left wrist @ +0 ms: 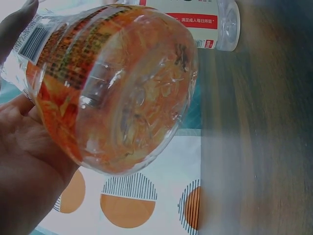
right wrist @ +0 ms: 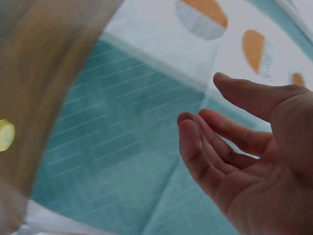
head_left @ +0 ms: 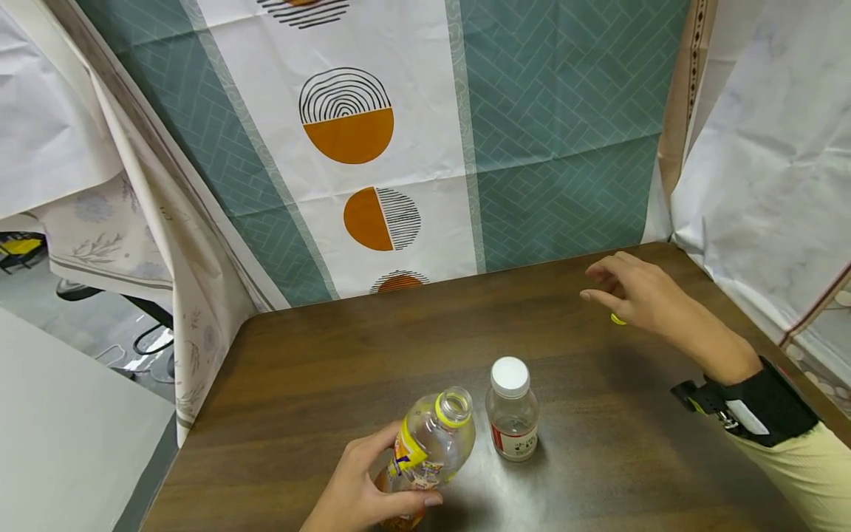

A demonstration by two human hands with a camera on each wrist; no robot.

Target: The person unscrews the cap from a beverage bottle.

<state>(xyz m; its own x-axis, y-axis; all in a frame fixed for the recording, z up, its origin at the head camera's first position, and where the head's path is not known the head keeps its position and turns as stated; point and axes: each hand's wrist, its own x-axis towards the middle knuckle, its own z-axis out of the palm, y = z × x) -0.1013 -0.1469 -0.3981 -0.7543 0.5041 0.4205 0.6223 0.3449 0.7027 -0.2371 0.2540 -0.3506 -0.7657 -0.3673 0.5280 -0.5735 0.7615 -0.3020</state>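
My left hand (head_left: 375,480) grips a clear plastic drink bottle (head_left: 435,443) with a yellow and orange label, its thumb and fingers on opposite sides. The bottle tilts, and its open mouth shows a yellow ring below the threads but no cap. In the left wrist view its ribbed base (left wrist: 142,98) faces the camera, clear of the table. My right hand (head_left: 638,292) hovers over the far right of the table, fingers loosely bent and holding nothing. A small yellow bottle cap (head_left: 617,319) shows just below it; the right wrist view shows that cap (right wrist: 6,135) apart from the fingers.
A smaller clear bottle (head_left: 512,414) with a white cap and a red and white label stands upright, right of the held bottle. The brown wooden table (head_left: 319,369) meets a patterned curtain (head_left: 552,148) at the back, and white sheeting (head_left: 764,185) hangs along the right.
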